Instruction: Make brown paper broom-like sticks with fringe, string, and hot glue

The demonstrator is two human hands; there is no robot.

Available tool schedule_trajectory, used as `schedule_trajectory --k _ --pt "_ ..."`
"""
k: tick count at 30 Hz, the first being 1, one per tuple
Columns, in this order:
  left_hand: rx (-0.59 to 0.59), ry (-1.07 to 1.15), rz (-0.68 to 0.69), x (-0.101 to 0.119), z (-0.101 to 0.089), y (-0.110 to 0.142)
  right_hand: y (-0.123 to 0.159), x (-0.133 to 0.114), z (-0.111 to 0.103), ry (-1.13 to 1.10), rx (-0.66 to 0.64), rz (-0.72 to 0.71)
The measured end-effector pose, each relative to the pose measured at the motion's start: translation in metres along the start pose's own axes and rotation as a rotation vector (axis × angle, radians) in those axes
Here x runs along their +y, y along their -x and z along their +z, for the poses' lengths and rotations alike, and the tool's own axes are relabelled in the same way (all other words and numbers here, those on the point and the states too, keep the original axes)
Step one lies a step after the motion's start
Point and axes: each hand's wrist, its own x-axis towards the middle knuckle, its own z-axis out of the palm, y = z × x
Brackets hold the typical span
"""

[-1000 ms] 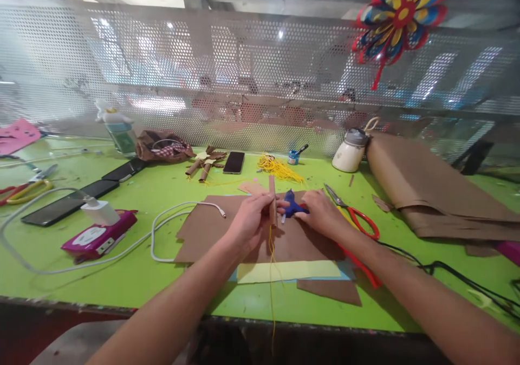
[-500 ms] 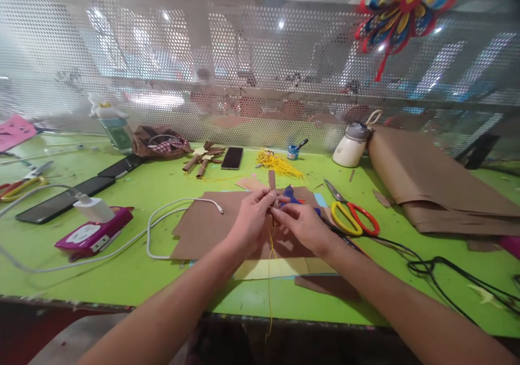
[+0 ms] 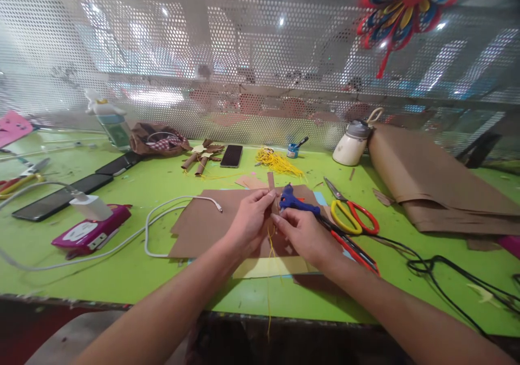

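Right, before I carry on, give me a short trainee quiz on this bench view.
1. True or false: the white charger block is plugged into the purple power strip.
2. Which lies just right of the white bottle with the grey lid: (a) pink paper, (b) folded brown paper, (c) blue glue gun?
3. Fill in: near its top, the narrow brown paper strip is pinched by the ____.
Key: 1 true; 2 b; 3 left hand.

Perforated metal-look screen (image 3: 244,45) seen; smooth, slightly glossy green tabletop (image 3: 134,278); matt brown paper sheets (image 3: 215,221); shiny plastic power strip (image 3: 91,230) noted.
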Motion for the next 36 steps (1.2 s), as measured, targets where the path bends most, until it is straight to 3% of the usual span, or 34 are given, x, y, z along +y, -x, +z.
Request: schedule_trajectory --k 4,9,13,21,30,36 --pt "0.043 -0.022 -0.033 -0.005 -0.003 -0.002 0.006 -0.022 -0.001 0.169 0.037 0.089" --pt "0.064 -0.025 -0.05 -0.009 -0.003 -0.005 0.007 -0.017 0.004 0.246 0.106 0.023" --pt "0.059 -0.012 -0.057 -0.012 -0.004 -0.006 0.006 -0.009 0.007 0.242 0.117 -0.006" --pt "0.101 -0.062 0.01 -0.016 -0.013 -0.011 0.008 -0.022 -0.001 0.148 0.026 0.05" --pt "0.015 -0.006 -0.003 -0.015 -0.005 -0.003 -0.01 0.004 0.0 0.052 0.097 0.015" --pt "0.017 -0.004 -0.028 -0.016 -0.004 -0.002 -0.001 -0.01 -0.001 0.166 0.144 0.037"
